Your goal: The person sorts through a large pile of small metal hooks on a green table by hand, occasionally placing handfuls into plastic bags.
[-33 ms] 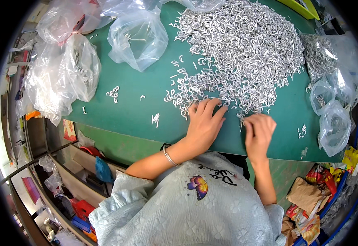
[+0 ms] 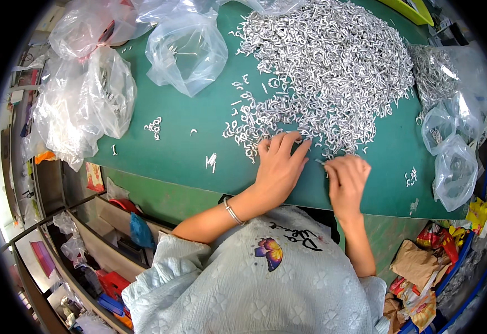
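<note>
A big heap of small silver metal pieces [image 2: 332, 61], mostly curved and hook-like, covers the far right of the green tabletop [image 2: 171, 150]. At its near edge, my left hand [image 2: 277, 175] rests palm down, fingers bent and apart, the tips touching loose pieces. It grips nothing that I can see. Just to its right, my right hand [image 2: 348, 181] is closed in a pinch over the table. A small silver piece [image 2: 319, 162] sticks out to the left of those fingertips; its exact shape is blurred.
Little groups of pieces lie apart: a cluster [image 2: 154, 128] and some straight pins [image 2: 211, 161] at left, another cluster [image 2: 410, 177] at right. An open plastic bag [image 2: 188, 53] and full bags [image 2: 82, 106] stand far left; more bags [image 2: 455, 172] line the right edge.
My right hand has shifted slightly left and nearer to me, and the piece at its fingertips now points left. The left hand stays almost where it was.
</note>
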{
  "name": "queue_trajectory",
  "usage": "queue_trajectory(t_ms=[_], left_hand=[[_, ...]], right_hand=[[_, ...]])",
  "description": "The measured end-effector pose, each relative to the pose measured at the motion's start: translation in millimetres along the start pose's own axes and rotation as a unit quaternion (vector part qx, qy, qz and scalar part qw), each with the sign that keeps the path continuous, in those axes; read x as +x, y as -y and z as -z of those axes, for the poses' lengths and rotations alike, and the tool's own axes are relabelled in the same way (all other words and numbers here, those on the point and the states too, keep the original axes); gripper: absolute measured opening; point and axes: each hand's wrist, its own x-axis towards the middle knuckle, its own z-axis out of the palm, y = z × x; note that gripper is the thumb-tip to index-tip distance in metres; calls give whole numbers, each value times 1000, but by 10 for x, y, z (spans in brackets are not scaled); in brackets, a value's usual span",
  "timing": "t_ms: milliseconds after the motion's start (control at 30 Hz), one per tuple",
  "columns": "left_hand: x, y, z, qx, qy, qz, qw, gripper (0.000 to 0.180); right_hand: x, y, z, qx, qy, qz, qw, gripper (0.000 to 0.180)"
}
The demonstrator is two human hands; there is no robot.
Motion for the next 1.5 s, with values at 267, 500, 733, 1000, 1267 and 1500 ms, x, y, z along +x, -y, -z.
queue_trajectory(t_ms=[267, 500, 733, 1000, 1267, 1500], left_hand=[[-269, -16, 141, -81, 27, -6, 996, 41], [-432, -77, 48, -79, 53, -26, 995, 32], [-553, 93, 131, -89, 7, -16, 996, 24], [-502, 11, 95, -113, 18, -15, 993, 27], [-427, -38, 11, -142, 69, -83, 984, 40], [-407, -83, -48, -76, 96, -136, 983, 34]], right_hand=[[-149, 217, -148, 47, 30, 30, 998, 16], [-245, 189, 43, 20, -13, -50, 998, 18], [-278, 146, 109, -42, -26, -111, 993, 19], [-382, 188, 19, -22, 17, -65, 998, 25], [-360, 132, 53, 25, 34, -43, 998, 20], [-304, -10, 225, 32, 15, -69, 997, 19]])
